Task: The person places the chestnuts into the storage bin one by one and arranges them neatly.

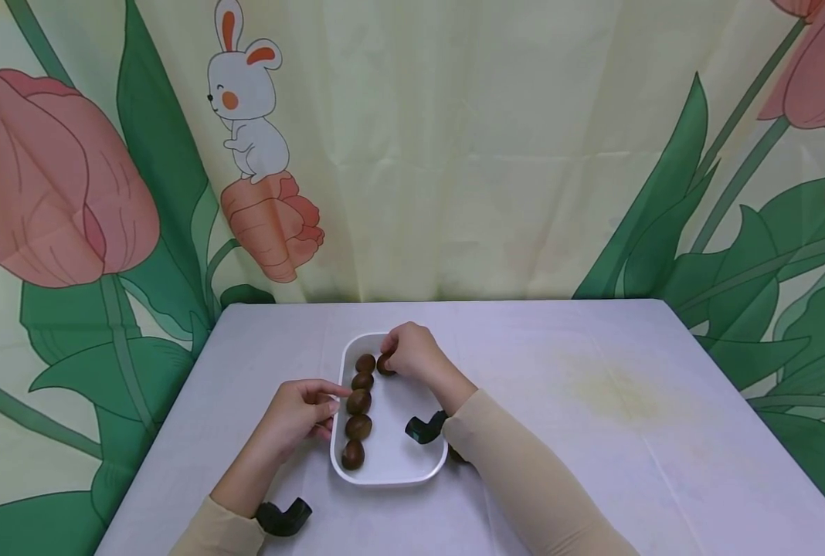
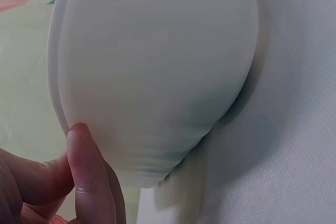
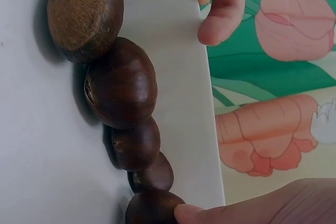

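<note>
A white tray lies on the table, its long sides running away from me. Several brown chestnuts form a row along its left wall. My left hand holds the tray's left rim, and in the left wrist view a fingertip presses against the outer wall. At the tray's far end my right hand pinches another chestnut, right of the row's far end. In the right wrist view this held chestnut shows at the bottom edge, under a fingertip.
A dark brown thing peeks out beside the tray's right wall, mostly hidden by the right sleeve. Black wrist cameras sit on both wrists. White cloth covers the table, and a printed curtain hangs behind its far edge.
</note>
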Motion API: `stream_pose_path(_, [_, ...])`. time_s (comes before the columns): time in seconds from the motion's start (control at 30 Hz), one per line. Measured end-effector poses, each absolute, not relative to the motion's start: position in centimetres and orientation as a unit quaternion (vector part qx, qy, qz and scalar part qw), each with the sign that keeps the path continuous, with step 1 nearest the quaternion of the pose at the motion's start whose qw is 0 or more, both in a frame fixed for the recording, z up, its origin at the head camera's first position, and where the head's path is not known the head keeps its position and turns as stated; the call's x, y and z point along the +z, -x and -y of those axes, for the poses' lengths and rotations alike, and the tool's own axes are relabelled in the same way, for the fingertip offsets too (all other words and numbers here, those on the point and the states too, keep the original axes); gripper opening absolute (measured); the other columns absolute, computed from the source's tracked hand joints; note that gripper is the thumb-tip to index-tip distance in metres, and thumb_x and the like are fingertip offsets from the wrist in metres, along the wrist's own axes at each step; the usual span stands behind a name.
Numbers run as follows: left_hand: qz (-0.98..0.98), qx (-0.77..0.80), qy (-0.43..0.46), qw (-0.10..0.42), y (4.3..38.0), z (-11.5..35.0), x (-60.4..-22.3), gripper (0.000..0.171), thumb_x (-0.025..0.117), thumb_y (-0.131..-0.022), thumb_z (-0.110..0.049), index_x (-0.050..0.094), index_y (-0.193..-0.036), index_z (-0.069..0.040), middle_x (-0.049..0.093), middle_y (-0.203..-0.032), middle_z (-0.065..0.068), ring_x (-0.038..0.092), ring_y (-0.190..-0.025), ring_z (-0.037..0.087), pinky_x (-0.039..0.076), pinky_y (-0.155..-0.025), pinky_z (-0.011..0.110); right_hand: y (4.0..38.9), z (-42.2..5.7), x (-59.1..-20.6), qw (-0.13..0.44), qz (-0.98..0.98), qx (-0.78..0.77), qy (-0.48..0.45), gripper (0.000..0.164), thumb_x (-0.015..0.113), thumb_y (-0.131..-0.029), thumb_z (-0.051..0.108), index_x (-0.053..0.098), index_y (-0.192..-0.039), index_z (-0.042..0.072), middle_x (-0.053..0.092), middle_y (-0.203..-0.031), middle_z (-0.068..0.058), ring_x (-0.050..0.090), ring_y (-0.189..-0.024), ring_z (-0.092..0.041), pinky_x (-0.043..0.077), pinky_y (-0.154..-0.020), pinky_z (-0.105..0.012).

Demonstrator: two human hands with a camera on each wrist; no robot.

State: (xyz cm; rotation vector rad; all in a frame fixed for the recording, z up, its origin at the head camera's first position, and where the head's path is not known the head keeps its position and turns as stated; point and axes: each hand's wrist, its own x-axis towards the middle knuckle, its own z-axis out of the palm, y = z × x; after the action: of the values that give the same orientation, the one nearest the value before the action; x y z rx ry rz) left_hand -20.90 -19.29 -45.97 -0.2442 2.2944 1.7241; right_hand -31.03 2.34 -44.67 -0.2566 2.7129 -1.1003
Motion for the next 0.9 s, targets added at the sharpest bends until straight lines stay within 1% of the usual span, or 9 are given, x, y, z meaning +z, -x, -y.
stream_pose_path(0.27, [-0.786,0.6,0.082,0.126,20.92,19.38,-46.11,0.023,0.072,-0.098,0.003,0.08,-0.119,-0.002,0.071,-0.089,0.012,0.066,-0.065,0.019,0.06,-0.057,0.028,30.97,-2.26,-44.73,0.099,-0.923,-0.36,0.093,0.013,0.082,-0.086,0.003,0.081,-0.097,0.008,0.077,-0.091,-0.003,0.065,-0.088,-0.02,0.055,-0.08,-0.033])
stream_pose_path(0.4, [-0.785,0.6,0.082,0.128,20.85,19.43,-46.14,0.023,0.071,-0.098,0.003,0.08,-0.119,-0.002,0.071,-0.089,0.013,0.066,-0.065,0.019,0.06,-0.057,0.027,30.88,-2.11,-44.76,0.097,-0.927,-0.353,0.086,0.013,0.083,-0.086,0.006,0.082,-0.098,0.011,0.078,-0.092,-0.002,0.066,-0.089,-0.02,0.055,-0.082,-0.034])
stream_pose_path(0.57, [-0.79,0.594,0.084,0.126,20.77,19.4,-46.11,0.024,0.071,-0.098,0.003,0.081,-0.119,-0.003,0.071,-0.092,0.014,0.066,-0.066,0.019,0.06,-0.057,0.028,30.74,-1.97,-44.7,0.106,-0.925,-0.357,0.068,0.012,0.084,-0.087,0.009,0.083,-0.098,0.013,0.078,-0.094,-0.001,0.066,-0.09,-0.02,0.056,-0.081,-0.035])
stream_pose_path(0.7, [-0.789,0.595,0.084,0.128,20.76,19.39,-46.15,0.024,0.072,-0.098,0.003,0.081,-0.119,-0.003,0.072,-0.091,0.014,0.066,-0.065,0.019,0.06,-0.057,0.028,30.74,-1.98,-44.72,0.105,-0.925,-0.359,0.07,0.012,0.085,-0.087,0.009,0.084,-0.098,0.013,0.079,-0.095,-0.001,0.067,-0.091,-0.019,0.056,-0.083,-0.035])
stream_pose_path(0.9, [-0.79,0.594,0.086,0.128,20.71,19.32,-46.15,0.023,0.072,-0.098,0.002,0.081,-0.119,-0.004,0.071,-0.09,0.013,0.066,-0.065,0.02,0.059,-0.057,0.028,30.75,-2.1,-44.81,0.106,-0.919,-0.373,0.069,0.017,0.084,-0.087,0.005,0.083,-0.103,0.011,0.079,-0.098,-0.003,0.067,-0.092,-0.02,0.058,-0.086,-0.037])
